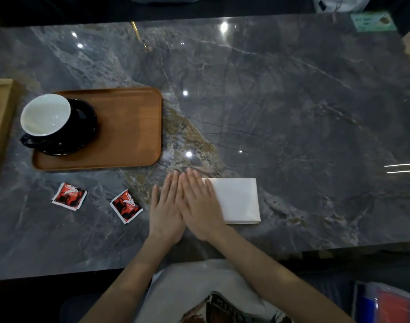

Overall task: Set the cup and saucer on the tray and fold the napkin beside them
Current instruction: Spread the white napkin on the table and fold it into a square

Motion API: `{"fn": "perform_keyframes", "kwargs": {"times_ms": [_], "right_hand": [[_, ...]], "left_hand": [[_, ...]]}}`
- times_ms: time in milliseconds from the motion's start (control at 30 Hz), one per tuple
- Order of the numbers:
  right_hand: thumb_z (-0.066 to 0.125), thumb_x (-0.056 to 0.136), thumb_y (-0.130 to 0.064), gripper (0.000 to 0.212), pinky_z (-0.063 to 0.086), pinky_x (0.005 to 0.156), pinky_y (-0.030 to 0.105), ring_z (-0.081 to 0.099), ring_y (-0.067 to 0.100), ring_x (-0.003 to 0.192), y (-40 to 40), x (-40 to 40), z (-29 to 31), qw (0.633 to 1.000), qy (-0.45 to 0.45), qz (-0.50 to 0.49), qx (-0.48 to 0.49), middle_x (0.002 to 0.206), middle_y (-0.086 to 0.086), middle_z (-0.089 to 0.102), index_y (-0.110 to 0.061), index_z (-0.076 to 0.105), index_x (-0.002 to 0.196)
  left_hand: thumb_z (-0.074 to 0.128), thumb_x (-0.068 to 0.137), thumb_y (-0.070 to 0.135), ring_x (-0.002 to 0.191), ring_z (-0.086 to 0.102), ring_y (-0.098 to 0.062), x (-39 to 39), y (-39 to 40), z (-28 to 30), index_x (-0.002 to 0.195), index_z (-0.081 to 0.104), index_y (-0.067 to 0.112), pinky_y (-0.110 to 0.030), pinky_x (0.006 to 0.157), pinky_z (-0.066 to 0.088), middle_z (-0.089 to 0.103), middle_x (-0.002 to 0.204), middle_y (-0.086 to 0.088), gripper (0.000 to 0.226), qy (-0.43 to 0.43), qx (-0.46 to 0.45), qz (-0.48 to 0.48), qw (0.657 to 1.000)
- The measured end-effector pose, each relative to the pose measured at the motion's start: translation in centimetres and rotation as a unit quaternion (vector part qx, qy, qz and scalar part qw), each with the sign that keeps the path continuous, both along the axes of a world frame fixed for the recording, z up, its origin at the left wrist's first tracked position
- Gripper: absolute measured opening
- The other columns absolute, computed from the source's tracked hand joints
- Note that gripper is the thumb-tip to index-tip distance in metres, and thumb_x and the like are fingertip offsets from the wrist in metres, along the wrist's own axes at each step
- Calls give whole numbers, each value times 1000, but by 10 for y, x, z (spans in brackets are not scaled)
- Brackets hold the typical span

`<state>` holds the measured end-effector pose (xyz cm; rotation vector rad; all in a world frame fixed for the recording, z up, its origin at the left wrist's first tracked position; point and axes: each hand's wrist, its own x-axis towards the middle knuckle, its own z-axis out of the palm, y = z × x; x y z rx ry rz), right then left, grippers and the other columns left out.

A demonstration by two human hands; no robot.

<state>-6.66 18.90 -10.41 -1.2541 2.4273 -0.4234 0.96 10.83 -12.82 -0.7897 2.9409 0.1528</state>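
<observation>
A black cup (47,117) with a white inside stands on a black saucer (83,134) at the left end of the brown wooden tray (125,127). A white napkin (240,200), folded into a rectangle, lies on the marble table near the front edge, to the right of the tray. My right hand (199,206) lies flat with straight fingers on the napkin's left part. My left hand (168,206) lies flat beside it, touching my right hand; I cannot tell whether napkin lies under it.
Two red sachets (69,196) (126,205) lie on the grey marble table (292,101) in front of the tray. A light wooden box (0,127) stands at the left edge. A green card (372,21) sits at the far right corner.
</observation>
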Motion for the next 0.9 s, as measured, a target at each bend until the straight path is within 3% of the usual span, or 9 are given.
{"fn": "perform_keyframes", "kwargs": {"times_ms": [67,133,200,333,533,767,900], "right_hand": [[19,94,-42,60,8,115,39,21,18,142,2,-1,-11,999,30,13,29,153,7,27,-9,24,144],[22,93,-44,62,8,117,39,27,21,140,20,-15,-17,996,63,-2,66,151,9,33,-8,29,143],[23,92,-46,65,4,116,38,25,23,140,47,-35,-20,991,93,-43,87,151,11,31,-6,27,143],[20,90,-49,70,-3,113,38,20,24,143,86,-61,-16,982,92,-123,106,154,11,21,-7,20,146],[2,86,-55,75,-19,110,35,-2,16,146,68,-87,-16,980,106,-119,116,159,5,-1,-12,-1,148],[12,89,-50,71,-16,112,33,-3,17,146,52,-110,-15,983,92,-123,105,159,5,0,-12,4,148],[22,94,-49,69,-9,116,36,-2,20,146,54,-114,-6,985,70,-126,96,158,8,2,-8,8,147]], "left_hand": [[24,90,36,142,-13,-10,1,0,-1,143,21,8,-38,112,-1,25,152,-6,60,3,2,0,1000],[23,91,34,143,2,-13,0,1,-1,142,27,6,-41,112,6,30,151,-8,59,13,15,9,1000],[23,91,34,140,12,-16,-1,3,1,141,29,5,-43,110,8,31,150,-8,58,22,23,14,999],[23,91,34,139,12,-16,-3,2,0,141,29,6,-43,111,4,30,151,-8,58,29,24,15,999],[21,92,35,141,17,-18,-25,-16,2,141,30,5,-44,111,4,32,150,-10,58,30,23,9,999],[23,91,34,136,34,-25,-52,-34,6,136,39,1,-47,110,7,41,144,-14,58,-6,-32,-22,999],[25,91,34,135,35,-26,-58,-19,14,134,42,2,-47,109,6,42,144,-13,57,37,-25,-42,998]]}}
